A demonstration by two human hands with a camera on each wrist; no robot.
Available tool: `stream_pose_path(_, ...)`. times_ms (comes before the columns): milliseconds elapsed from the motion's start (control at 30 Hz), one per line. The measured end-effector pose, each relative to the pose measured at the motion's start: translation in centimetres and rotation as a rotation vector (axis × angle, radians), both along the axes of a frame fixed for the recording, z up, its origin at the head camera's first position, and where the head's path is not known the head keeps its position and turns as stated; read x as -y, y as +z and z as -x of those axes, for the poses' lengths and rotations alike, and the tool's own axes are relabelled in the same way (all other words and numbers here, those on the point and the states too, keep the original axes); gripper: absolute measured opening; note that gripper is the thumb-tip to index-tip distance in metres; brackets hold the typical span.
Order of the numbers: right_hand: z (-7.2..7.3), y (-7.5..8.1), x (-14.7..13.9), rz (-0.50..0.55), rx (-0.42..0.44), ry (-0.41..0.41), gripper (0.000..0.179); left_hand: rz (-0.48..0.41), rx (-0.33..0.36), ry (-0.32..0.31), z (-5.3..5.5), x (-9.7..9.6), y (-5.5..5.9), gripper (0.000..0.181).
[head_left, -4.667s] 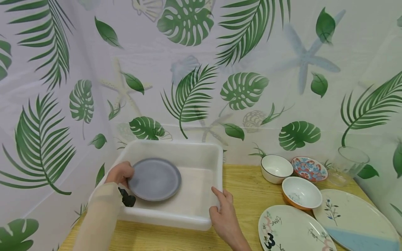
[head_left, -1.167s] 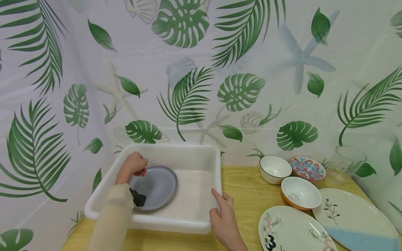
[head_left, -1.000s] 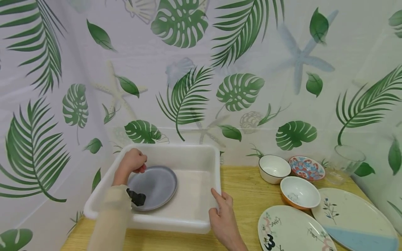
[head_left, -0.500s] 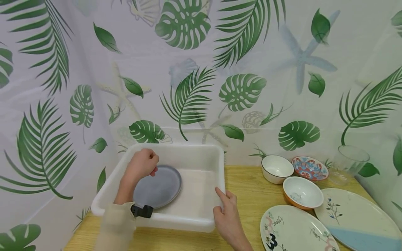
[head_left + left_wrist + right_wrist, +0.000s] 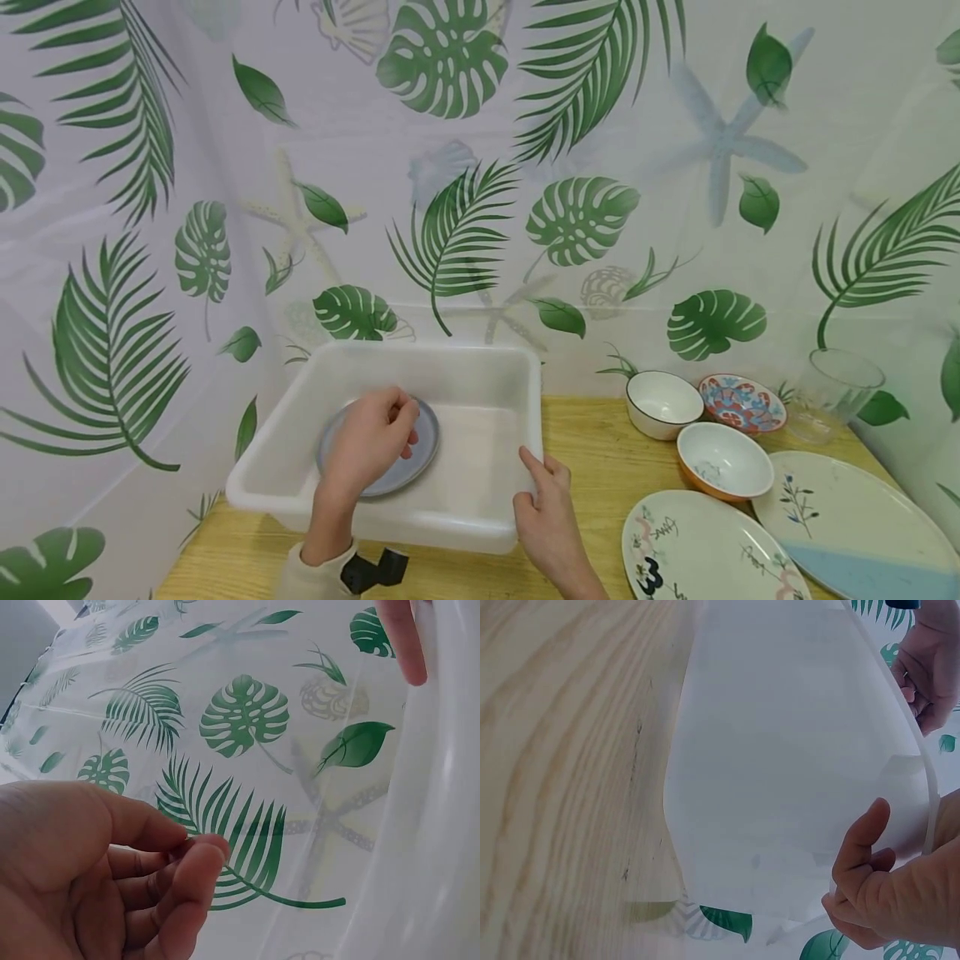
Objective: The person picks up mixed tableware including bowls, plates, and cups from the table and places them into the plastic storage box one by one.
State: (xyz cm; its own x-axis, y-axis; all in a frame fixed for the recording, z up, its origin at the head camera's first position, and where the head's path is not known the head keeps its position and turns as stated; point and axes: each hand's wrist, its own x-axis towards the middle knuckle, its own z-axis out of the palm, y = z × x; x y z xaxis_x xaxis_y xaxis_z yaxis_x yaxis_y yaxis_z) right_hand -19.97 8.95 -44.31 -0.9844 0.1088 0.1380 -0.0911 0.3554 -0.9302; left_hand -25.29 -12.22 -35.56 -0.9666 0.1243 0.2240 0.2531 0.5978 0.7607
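Note:
A white plastic basin [image 5: 442, 529] stands on the wooden table with a round grey-blue plate [image 5: 427, 435] lying in its left part. Above the plate hovers my left hand [image 5: 369, 442], its fingers curled. In the left wrist view, thumb and index fingertips of that hand [image 5: 105, 877] meet, and nothing shows between them. My right hand [image 5: 551, 510] grips the basin's right rim near the front corner. The right wrist view shows that hand [image 5: 896, 892] with thumb and fingers around the edge. Part of the plate is hidden behind the left hand.
On the table's right side are a white bowl [image 5: 662, 404], a red-and-blue patterned bowl [image 5: 742, 402], an orange-sided bowl [image 5: 723, 458], a clear cup [image 5: 836, 392] and two oval plates, a flowered one [image 5: 705, 542] and a blue-edged one [image 5: 862, 517]. A leaf-patterned sheet [image 5: 465, 125] hangs behind.
My left hand has gone from the plate's left edge, up over its far-left side, then right and nearer across its middle. The right hand stays on the basin rim.

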Motion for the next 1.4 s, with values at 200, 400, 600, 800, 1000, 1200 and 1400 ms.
stream_pose_path(200,0.0,0.0,0.0,-0.002,0.013,0.002,0.058,-0.047,-0.002,-0.029,-1.4,-1.1,-1.1,0.024)
stream_pose_path(400,0.0,0.0,0.0,0.007,0.024,0.008,0.058,-0.046,0.003,-0.024,-2.1,-1.7,-1.4,0.022)
stream_pose_path(600,0.0,-0.1,0.0,0.002,0.036,0.000,0.058,-0.008,-0.005,-0.024,-2.3,-1.9,-1.6,0.021)
stream_pose_path(800,-0.2,0.0,-0.2,-0.003,0.044,0.010,0.058,0.017,0.000,-0.028,-2.7,-2.0,-1.5,0.020)
stream_pose_path(1000,-0.4,0.2,-0.7,-0.036,0.038,0.035,0.057,0.021,0.007,-0.045,-3.2,-2.4,-1.4,0.018)
stream_pose_path(1200,-0.5,0.6,-1.3,-0.109,0.010,0.052,0.058,0.043,-0.004,-0.058,-3.2,-2.9,-1.4,0.018)
stream_pose_path(1400,-0.4,1.3,-2.2,-0.153,0.047,0.069,0.061,0.066,-0.019,-0.073,-3.2,-3.0,-1.4,0.019)
